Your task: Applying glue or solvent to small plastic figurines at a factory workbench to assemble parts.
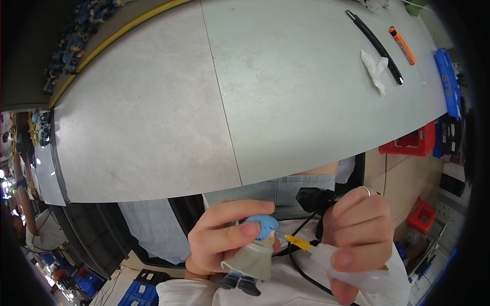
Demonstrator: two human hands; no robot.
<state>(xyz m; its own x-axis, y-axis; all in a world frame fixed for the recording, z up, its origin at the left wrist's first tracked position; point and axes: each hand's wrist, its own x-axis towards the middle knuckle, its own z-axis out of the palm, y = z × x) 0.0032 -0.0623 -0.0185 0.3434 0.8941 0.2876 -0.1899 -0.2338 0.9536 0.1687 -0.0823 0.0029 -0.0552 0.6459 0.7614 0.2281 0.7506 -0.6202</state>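
Note:
My left hand [217,232] is closed around a small figurine [250,257] with a blue head top, a pale grey-green cape and dark blue legs. Thumb and fingers grip it by the head, and its feet hang toward the bottom of the view. In my right hand [360,224] is a translucent white squeeze bottle [370,280], tilted on its side. Its thin tip, behind a yellow collar [297,242], points at the side of the figurine's head. Whether the tip touches is too small to tell. Both hands are above my lap, off the table.
Beyond my hands spreads a pale table [153,127] with a seam. A black rod-like tool [375,41], crumpled tissue [376,74] and orange stick-shaped item [402,46] lie far right. Many figurines [74,48] stand behind a yellow edge at far left. A red crate [416,142] sits right.

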